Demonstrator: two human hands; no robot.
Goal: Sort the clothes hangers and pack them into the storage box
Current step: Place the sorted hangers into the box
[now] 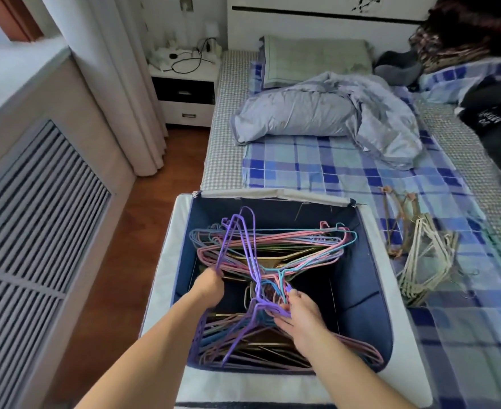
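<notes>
A navy storage box with a white rim stands open on the near end of the bed. Inside lie several pink, blue and gold wire hangers. My left hand grips a bunch of purple hangers that stand tilted above the pile. My right hand holds the hooks of purple and blue hangers near the box's middle. A loose pile of beige hangers lies on the bed to the right of the box.
The bed has a blue plaid sheet, a crumpled grey-blue duvet and dark clothes at the far right. A slatted radiator cover runs along the left. A white nightstand stands beyond a strip of wood floor.
</notes>
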